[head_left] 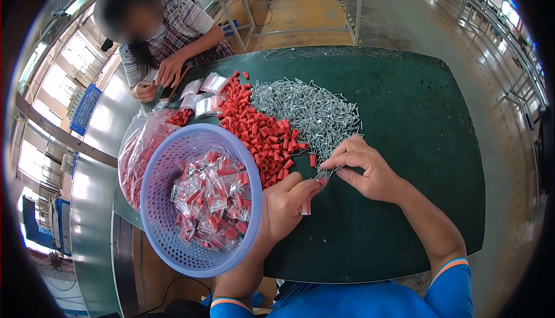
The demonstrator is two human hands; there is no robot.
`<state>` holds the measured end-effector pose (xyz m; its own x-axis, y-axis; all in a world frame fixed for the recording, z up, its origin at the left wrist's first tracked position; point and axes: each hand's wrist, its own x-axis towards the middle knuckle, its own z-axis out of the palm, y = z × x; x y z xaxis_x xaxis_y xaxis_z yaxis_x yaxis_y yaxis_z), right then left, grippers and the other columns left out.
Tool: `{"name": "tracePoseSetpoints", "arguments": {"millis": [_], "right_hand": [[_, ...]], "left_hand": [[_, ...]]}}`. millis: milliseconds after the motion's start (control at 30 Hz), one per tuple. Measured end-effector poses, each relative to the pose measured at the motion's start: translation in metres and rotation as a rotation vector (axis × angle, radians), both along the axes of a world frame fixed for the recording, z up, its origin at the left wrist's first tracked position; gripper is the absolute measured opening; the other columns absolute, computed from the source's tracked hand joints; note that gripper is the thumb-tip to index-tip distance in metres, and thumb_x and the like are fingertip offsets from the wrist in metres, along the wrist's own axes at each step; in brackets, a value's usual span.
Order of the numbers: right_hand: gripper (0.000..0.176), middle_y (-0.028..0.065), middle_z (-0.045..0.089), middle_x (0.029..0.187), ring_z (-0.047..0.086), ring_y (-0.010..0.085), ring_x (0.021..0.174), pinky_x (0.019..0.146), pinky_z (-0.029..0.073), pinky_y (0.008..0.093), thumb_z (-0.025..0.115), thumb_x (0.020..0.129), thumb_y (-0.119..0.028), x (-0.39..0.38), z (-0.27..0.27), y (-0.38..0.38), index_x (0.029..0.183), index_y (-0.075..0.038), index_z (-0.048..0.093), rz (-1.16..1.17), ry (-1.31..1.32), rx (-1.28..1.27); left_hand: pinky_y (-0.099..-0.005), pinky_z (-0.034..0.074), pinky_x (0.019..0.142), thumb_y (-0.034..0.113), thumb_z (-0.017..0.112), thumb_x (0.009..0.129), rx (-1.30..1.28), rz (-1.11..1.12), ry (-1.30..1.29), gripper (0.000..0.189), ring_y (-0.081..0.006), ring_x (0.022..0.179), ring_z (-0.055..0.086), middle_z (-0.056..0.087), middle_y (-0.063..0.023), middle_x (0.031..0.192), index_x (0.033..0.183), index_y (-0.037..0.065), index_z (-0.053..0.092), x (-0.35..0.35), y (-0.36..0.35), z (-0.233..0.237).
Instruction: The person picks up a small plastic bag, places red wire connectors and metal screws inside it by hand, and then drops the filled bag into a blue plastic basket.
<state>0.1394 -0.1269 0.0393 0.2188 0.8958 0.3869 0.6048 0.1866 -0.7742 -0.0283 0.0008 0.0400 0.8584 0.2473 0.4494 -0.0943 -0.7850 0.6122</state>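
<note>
My left hand is closed around a small clear plastic bag with a red edge. The bag's mouth points up toward my right hand, whose thumb and fingertips pinch a few small metal screws at the opening. How many are between the fingers is hard to make out. Just beyond the fingertips spreads a heap of silvery screws. Left of it lies a pile of red tapered plastic caps. One loose red cap rests close to the bag.
A purple perforated basket, filled with packed bags, stands at the left beside my left forearm. Behind it are a large plastic sack of red pieces and bundles of flat bags. A co-worker sits across the green table, hands at its corner.
</note>
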Motion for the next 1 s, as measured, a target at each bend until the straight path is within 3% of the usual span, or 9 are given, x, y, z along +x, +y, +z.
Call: {"name": "tracePoseSetpoints", "arguments": {"millis": [100,167,333,567,667,733,767,900,1000], "right_hand": [[0.028,0.0030,0.059,0.091,0.049,0.0214,0.089,0.084,0.037,0.0334,0.062,0.073,0.002,-0.002,0.001,0.001,0.098,-0.011,0.066,-0.028,0.029,0.026],[0.026,0.0027,0.059,0.090,0.049,0.0210,0.088,0.084,0.037,0.0331,0.063,0.073,0.001,-0.004,-0.005,0.001,0.095,-0.011,0.067,-0.078,0.041,0.028],[0.017,0.0011,0.058,0.086,0.050,0.0202,0.083,0.080,0.037,0.0321,0.065,0.072,-0.002,0.000,-0.007,0.002,0.087,-0.010,0.067,-0.141,-0.002,0.015],[0.016,0.0002,0.052,0.079,0.046,0.0202,0.082,0.075,0.033,0.0347,0.073,0.066,-0.015,-0.013,-0.020,0.005,0.079,-0.012,0.065,-0.217,-0.231,-0.063],[0.022,0.0005,0.051,0.080,0.046,0.0205,0.083,0.074,0.032,0.0359,0.076,0.062,-0.021,-0.022,-0.023,0.004,0.078,-0.012,0.063,-0.228,-0.328,-0.070],[0.029,0.0016,0.051,0.081,0.047,0.0212,0.084,0.073,0.033,0.0369,0.078,0.058,-0.025,-0.028,-0.024,0.009,0.078,-0.011,0.062,-0.229,-0.408,-0.021],[0.029,0.0016,0.051,0.081,0.047,0.0212,0.084,0.073,0.033,0.0369,0.078,0.058,-0.025,-0.031,-0.025,0.011,0.078,-0.011,0.062,-0.197,-0.412,0.010],[0.028,0.0020,0.052,0.081,0.048,0.0223,0.081,0.070,0.033,0.0376,0.076,0.057,-0.023,-0.043,-0.025,0.021,0.076,-0.011,0.060,-0.230,-0.518,0.027],[0.024,0.0020,0.051,0.080,0.048,0.0226,0.079,0.069,0.032,0.0379,0.074,0.058,-0.021,-0.043,-0.032,0.020,0.075,-0.011,0.060,-0.250,-0.563,0.009]], "left_hand": [[-0.0310,0.038,0.046,-0.005,0.068,0.071,0.091,0.015,-0.027,0.018,-0.0214,0.052,0.049,0.049,-0.0089,0.066,0.086,0.002,0.061,0.001,0.000,0.002],[-0.0307,0.040,0.048,-0.006,0.066,0.073,-0.028,0.125,-0.014,0.015,-0.0230,0.053,0.050,0.050,-0.0096,0.067,0.085,0.001,0.060,0.006,0.002,-0.007],[-0.0221,0.037,0.060,0.002,0.057,0.086,-0.245,0.191,-0.086,0.003,-0.0098,0.066,0.046,0.052,-0.0034,0.074,0.086,-0.001,0.057,0.006,0.001,-0.014],[-0.0206,0.037,0.063,0.006,0.054,0.090,-0.533,0.235,-0.126,0.007,-0.0055,0.070,0.042,0.051,-0.0001,0.076,0.087,0.001,0.057,0.008,-0.003,-0.024],[-0.0220,0.038,0.058,0.000,0.059,0.084,-0.549,0.255,-0.209,0.002,-0.0083,0.064,0.045,0.053,-0.0028,0.075,0.085,0.001,0.058,0.008,-0.006,-0.027],[-0.0293,0.043,0.055,-0.006,0.063,0.071,-0.016,0.118,-0.246,0.022,-0.0201,0.063,0.054,0.054,-0.0093,0.075,0.092,0.000,0.059,0.003,-0.002,-0.023],[-0.0316,0.043,0.050,-0.008,0.063,0.062,0.037,0.082,-0.177,0.033,-0.0220,0.061,0.055,0.050,-0.0087,0.071,0.094,0.001,0.060,0.001,-0.002,-0.022],[-0.0298,0.044,0.051,0.002,0.061,0.066,0.189,0.155,-0.113,0.028,-0.0208,0.063,0.056,0.049,-0.0077,0.071,0.094,0.002,0.061,-0.002,-0.002,-0.006],[-0.0301,0.041,0.046,0.003,0.060,0.067,0.280,0.084,-0.278,0.035,-0.0184,0.055,0.050,0.042,-0.0053,0.066,0.103,0.002,0.061,0.001,-0.005,-0.006]]}}
